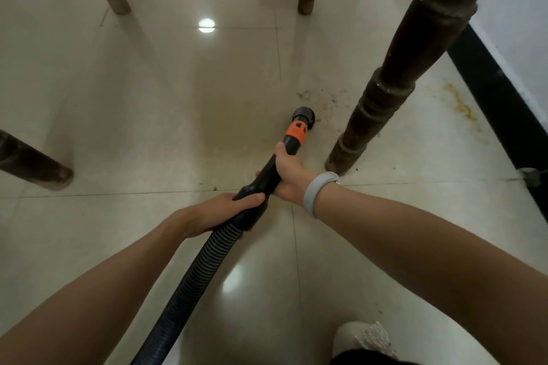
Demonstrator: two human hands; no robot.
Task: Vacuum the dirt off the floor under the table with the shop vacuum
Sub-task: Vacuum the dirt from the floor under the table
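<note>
both hands (289, 170) grip the hose (204, 258) over glossy tile floor (148, 115) near dirt (321, 98).

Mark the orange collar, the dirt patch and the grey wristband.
orange collar (295, 132), head view, its middle.
dirt patch (326, 98), head view, specks on the tile.
grey wristband (317, 191), head view, the strap's middle.

Nozzle (304, 115) on floor (148, 98), dirt (323, 98) just beyond, table leg (394, 83) right.

I grip the black wand (268, 175) with my right hand (289, 172) ahead and my left hand (219, 210) behind, where the ribbed hose (192, 275) joins. The nozzle (304, 114) sits on the tiled floor (148, 127) beside scattered dirt (323, 98), near a dark turned table leg (379, 104).
</note>
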